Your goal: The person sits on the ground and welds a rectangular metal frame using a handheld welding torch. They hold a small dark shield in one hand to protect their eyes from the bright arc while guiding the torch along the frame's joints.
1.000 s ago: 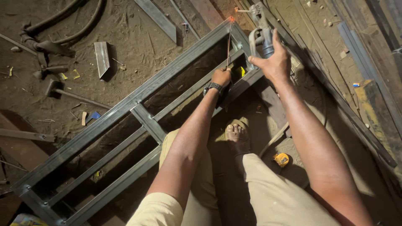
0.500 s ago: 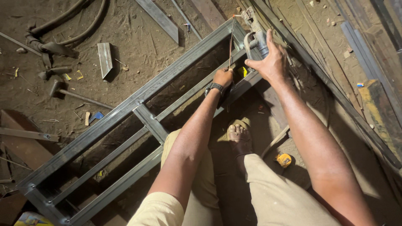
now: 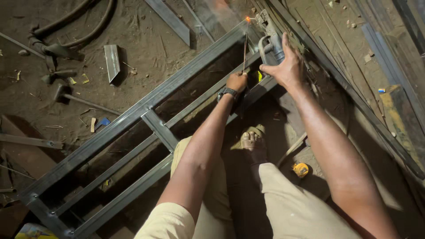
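Sparks glow orange at the tip of the rod (image 3: 245, 44), which my left hand (image 3: 236, 81) pinches in a closed fist, tip against the far corner of the frame (image 3: 133, 117). My right hand (image 3: 287, 68) wraps a grey clamp (image 3: 271, 40) at that corner, fingers spread over it. A yellow tape measure (image 3: 301, 169) lies by my foot (image 3: 253, 142).

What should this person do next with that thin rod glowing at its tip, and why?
Probably hold the left hand steady and feed the thin rod slowly into the frame corner. Its tip glows orange right at the metal frame, and the right hand grips a clamp there, so the joint looks mid-weld.
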